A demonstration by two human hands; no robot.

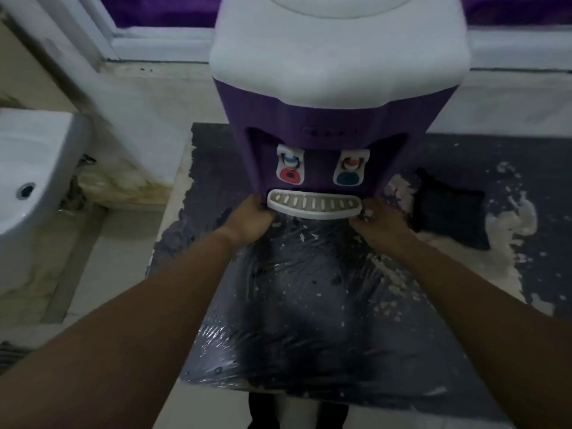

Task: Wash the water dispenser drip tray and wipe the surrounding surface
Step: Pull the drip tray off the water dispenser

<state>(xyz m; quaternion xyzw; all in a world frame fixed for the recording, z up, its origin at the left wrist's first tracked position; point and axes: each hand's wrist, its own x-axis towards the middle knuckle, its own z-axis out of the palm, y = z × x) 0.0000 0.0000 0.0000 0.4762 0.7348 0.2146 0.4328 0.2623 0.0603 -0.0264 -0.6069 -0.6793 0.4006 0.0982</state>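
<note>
While the left hand (252,216) and the right hand (379,219) are gripping the two ends of the drip tray (314,206), which is sitting at the foot of the dispenser (334,119) at 12 o'clock from the person, leftover water is possibly waiting inside. If one hand is pulling faster, the drip tray is likely tilting and spilling on the table (309,305) at 6 o'clock.
</note>
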